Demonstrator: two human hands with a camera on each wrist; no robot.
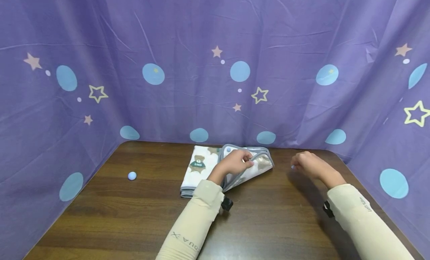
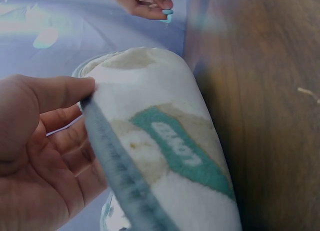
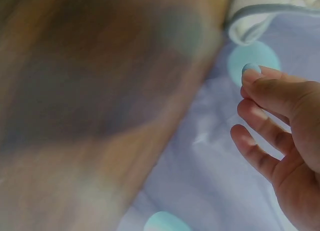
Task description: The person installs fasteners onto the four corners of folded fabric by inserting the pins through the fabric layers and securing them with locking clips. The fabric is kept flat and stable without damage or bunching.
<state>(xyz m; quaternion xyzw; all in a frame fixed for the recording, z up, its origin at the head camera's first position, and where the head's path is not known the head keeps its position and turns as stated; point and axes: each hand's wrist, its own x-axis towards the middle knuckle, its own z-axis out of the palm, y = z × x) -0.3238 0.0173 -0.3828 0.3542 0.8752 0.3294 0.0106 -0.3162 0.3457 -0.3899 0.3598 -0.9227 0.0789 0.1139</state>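
A white towel [image 1: 205,170] with grey-blue edging and brown bear prints lies folded at the back of the table. My left hand [image 1: 234,162] pinches an edge of its right part between thumb and fingers, and that part is raised. Close up, the left wrist view shows the edge [image 2: 120,163] under the thumb. To the right of the towel, my right hand [image 1: 310,166] is above the table. Its thumb and finger pinch a small light-blue piece [image 3: 251,68], mostly hidden by the fingertips. A small blue spot [image 1: 228,149] shows at the towel's back; whether it is a ball is unclear.
A light-blue ball [image 1: 132,176] sits on the left of the brown wooden table [image 1: 134,215]. Purple curtains [image 1: 201,36] with stars and blue spots hang behind the table and along both sides.
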